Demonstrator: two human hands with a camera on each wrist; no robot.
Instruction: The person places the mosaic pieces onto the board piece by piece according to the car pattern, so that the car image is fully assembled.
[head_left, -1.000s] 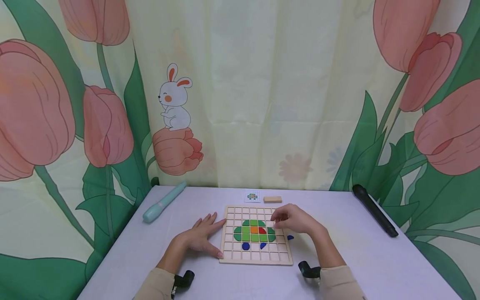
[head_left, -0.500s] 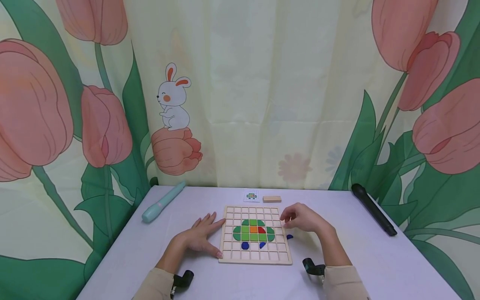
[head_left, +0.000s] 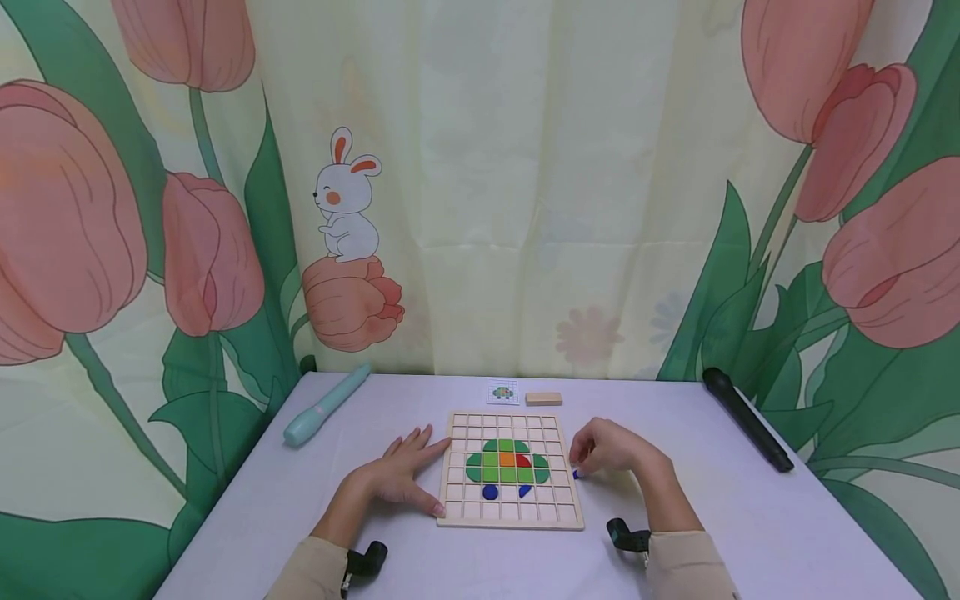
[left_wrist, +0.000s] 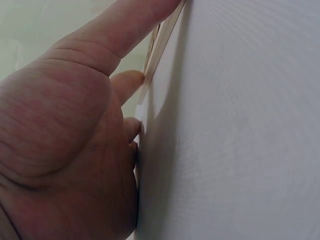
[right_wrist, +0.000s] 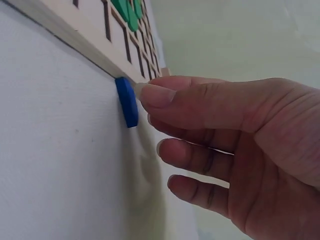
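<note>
A wooden grid board [head_left: 510, 513] lies on the table, with green, orange, red and blue pieces forming a pattern in its cells. My left hand [head_left: 401, 477] rests flat at its left side, fingers spread, with the thumb at the near corner and the index finger at the edge. Beyond the board's right edge lies a loose dark blue piece [right_wrist: 127, 102] with a curved side. My right hand [head_left: 606, 446] is right over it, thumb and index fingertips beside the piece, the other fingers loosely bent. A blue circle [head_left: 491, 492] and another blue piece [head_left: 525, 492] sit on the board's lower rows.
Behind the board are a small pattern card [head_left: 502, 392] and a wooden block [head_left: 543, 399]. A pale green stick-like object [head_left: 327, 406] lies at the left, a black one [head_left: 748, 421] at the right. A tulip-print curtain [head_left: 487, 208] hangs behind the table.
My right hand has moved right, off the board, then down toward the loose blue piece, now partly covering it in the head view. The left hand stays at the board's edge.
</note>
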